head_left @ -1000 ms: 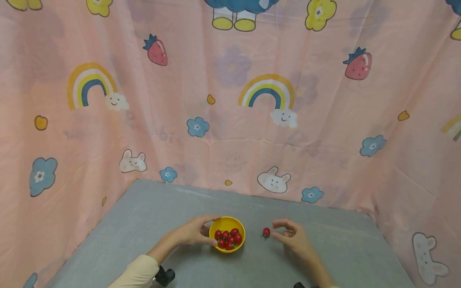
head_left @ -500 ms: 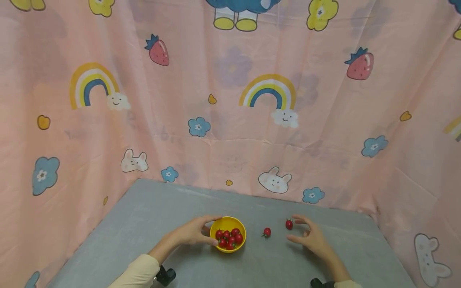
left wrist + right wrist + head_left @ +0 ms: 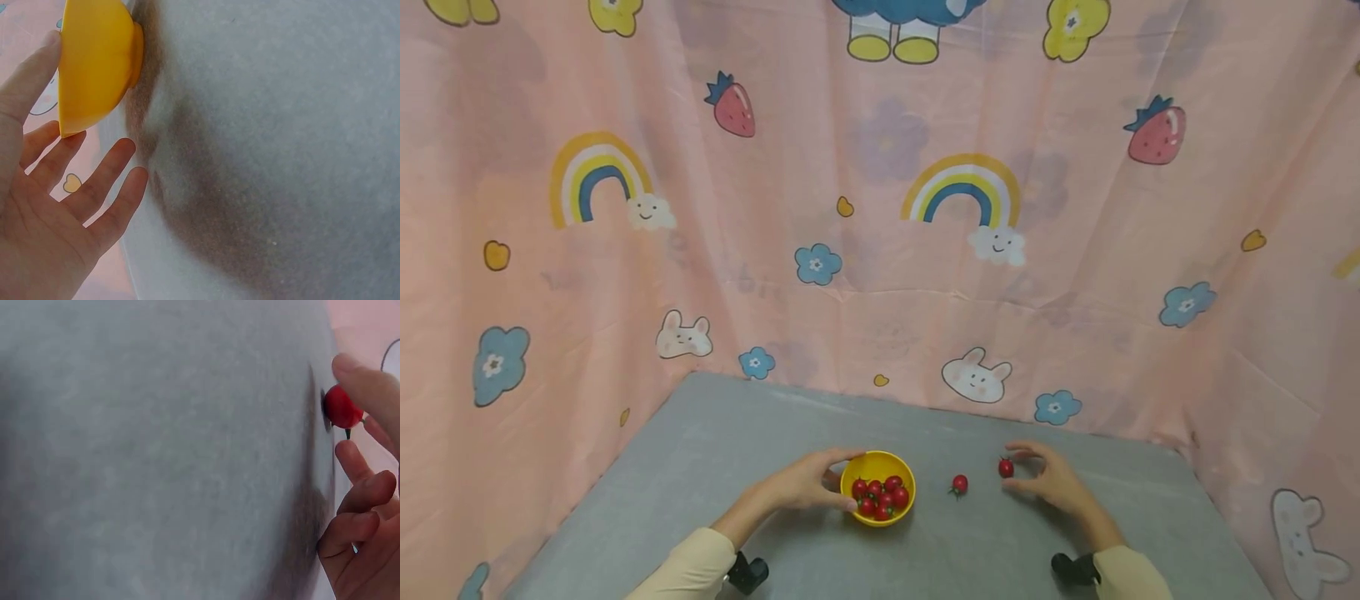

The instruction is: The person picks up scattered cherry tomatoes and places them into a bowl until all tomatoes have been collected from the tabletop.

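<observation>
A small yellow bowl with several cherry tomatoes inside stands on the grey table. My left hand holds its left side, thumb on the near rim and forefinger at the far rim. The left wrist view shows the bowl from the side, two other fingers extended below it. Right of the bowl lies one cherry tomato with a green stem. Farther right, my right hand has its thumb and forefinger spread around another cherry tomato. In the right wrist view the thumb partly covers that tomato.
The grey tabletop ends at the back against a pink curtain printed with rainbows, rabbits and flowers. Each wrist wears a black device, the left one and the right one, close to the cream sleeves.
My right hand has moved right, from beside the nearer tomato to the farther one, and its thumb has come closer to it. My left hand stays at the bowl.
</observation>
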